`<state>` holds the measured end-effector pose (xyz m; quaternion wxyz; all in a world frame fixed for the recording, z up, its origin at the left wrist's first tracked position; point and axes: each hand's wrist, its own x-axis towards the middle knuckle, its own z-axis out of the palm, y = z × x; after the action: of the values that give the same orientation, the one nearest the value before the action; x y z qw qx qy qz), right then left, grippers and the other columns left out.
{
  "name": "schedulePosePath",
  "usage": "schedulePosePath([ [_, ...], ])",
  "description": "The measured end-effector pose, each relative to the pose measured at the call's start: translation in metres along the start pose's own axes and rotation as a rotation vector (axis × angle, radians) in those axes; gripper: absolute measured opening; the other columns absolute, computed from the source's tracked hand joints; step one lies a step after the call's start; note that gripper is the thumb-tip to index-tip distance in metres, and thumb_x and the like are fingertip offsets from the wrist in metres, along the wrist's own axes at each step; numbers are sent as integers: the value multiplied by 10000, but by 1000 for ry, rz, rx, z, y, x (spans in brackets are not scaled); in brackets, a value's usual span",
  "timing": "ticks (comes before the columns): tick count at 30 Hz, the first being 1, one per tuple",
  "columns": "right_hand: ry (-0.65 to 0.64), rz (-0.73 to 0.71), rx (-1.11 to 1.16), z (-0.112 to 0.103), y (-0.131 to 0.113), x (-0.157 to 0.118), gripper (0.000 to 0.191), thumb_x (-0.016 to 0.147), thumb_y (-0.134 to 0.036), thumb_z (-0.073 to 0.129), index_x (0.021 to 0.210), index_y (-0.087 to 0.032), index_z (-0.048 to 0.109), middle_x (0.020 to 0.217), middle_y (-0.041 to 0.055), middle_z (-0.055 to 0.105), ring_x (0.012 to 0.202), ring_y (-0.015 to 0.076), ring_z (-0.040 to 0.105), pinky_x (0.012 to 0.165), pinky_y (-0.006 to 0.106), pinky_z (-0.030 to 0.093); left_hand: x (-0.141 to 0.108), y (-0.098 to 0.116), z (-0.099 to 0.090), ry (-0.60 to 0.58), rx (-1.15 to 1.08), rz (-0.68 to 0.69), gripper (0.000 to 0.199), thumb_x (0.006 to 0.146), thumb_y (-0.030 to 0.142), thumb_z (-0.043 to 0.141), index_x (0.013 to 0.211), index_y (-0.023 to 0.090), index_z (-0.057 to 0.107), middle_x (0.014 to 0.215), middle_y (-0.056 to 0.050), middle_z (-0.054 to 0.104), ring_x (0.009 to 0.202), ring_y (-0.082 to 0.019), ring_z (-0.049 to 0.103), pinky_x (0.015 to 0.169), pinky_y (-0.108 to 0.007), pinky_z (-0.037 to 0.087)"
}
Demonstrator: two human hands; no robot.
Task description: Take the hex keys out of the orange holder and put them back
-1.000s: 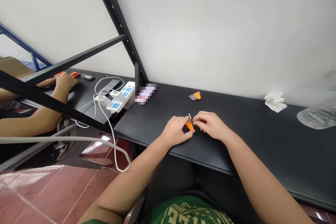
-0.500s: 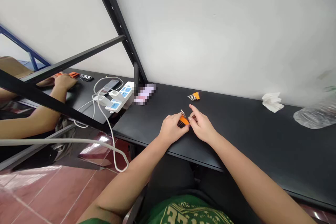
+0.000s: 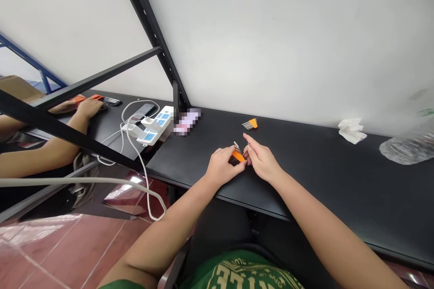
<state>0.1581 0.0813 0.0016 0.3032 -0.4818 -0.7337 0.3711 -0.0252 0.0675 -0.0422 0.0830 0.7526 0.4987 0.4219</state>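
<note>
My left hand (image 3: 222, 165) is closed around an orange holder (image 3: 238, 156) of hex keys, just above the near part of the black table. Metal key ends stick out past the holder on both sides. My right hand (image 3: 263, 159) is close against the holder's right side, its thumb and fingers pinched on what looks like a thin hex key (image 3: 248, 147), mostly hidden by the fingers. Farther back on the table lies a second orange hex key set (image 3: 252, 123), its keys pointing left.
A white power strip (image 3: 156, 127) with plugs and looping cables stands left, near a phone (image 3: 144, 111). A blurred-out flat item (image 3: 188, 122) lies by the black frame post (image 3: 175, 95). Crumpled tissue (image 3: 351, 130) and a clear plastic bag (image 3: 403, 149) are right. Another person's hand (image 3: 90, 107) works far left.
My right fingers have shifted slightly and curled closer against the holder. The left hand keeps its grip almost unmoved. At the far left, the other person's hand has moved a little right.
</note>
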Motion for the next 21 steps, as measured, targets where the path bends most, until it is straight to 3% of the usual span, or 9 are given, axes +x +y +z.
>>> schedulePosePath([
  [3, -21, -28, -58, -1, 1, -1, 520, 1035, -266, 370, 1527, -175, 511, 950, 50, 695, 711, 131, 641, 782, 307, 562, 0, 1, 0, -8, 5, -11, 234, 798, 370, 719, 929, 200, 625, 768, 3, 682, 682, -168, 617, 715, -314, 460],
  [5, -24, -36, -128, -2, 0, -2, 517, 1022, -244, 377, 1508, -165, 534, 1000, 71, 718, 818, 162, 682, 844, 328, 564, 0, 1, -1, -35, 7, -27, 225, 808, 379, 712, 924, 205, 628, 762, 2, 682, 690, -171, 625, 726, -315, 463],
  [9, -53, -25, -275, 3, -3, -4, 533, 1045, -293, 364, 1552, -188, 488, 1300, 118, 683, 1137, 243, 677, 998, 402, 534, 1, 1, -1, -73, -2, -103, 218, 811, 368, 708, 948, 211, 646, 772, 2, 686, 702, -169, 632, 750, -315, 472],
  [13, -173, -57, -317, 9, -5, -5, 569, 1051, -300, 352, 1610, -209, 404, 1432, 126, 609, 1231, 282, 644, 1015, 441, 524, 2, -1, -1, -84, -14, -125, 190, 834, 352, 702, 933, 199, 645, 769, -5, 674, 719, -167, 634, 739, -304, 460],
  [16, -171, -41, -218, 7, -5, -5, 541, 1073, -360, 348, 1587, -225, 450, 1320, 112, 679, 1114, 246, 691, 974, 407, 540, 3, 1, -3, -71, -41, -137, 191, 818, 325, 714, 952, 204, 649, 775, 5, 672, 712, -156, 627, 742, -296, 457],
  [18, -203, -6, -74, 1, -3, -4, 519, 1079, -391, 363, 1549, -227, 511, 1088, 77, 745, 919, 192, 717, 887, 352, 564, 3, 3, -4, -57, -56, -143, 175, 812, 314, 713, 929, 206, 640, 750, 17, 658, 694, -146, 616, 742, -292, 454],
  [21, -265, 72, 93, -8, 1, -2, 497, 1070, -435, 414, 1460, -200, 613, 828, 33, 723, 729, 151, 686, 762, 294, 566, 2, 4, -4, -59, -63, -118, 183, 831, 350, 705, 903, 204, 622, 719, 25, 642, 678, -145, 604, 739, -298, 452],
])
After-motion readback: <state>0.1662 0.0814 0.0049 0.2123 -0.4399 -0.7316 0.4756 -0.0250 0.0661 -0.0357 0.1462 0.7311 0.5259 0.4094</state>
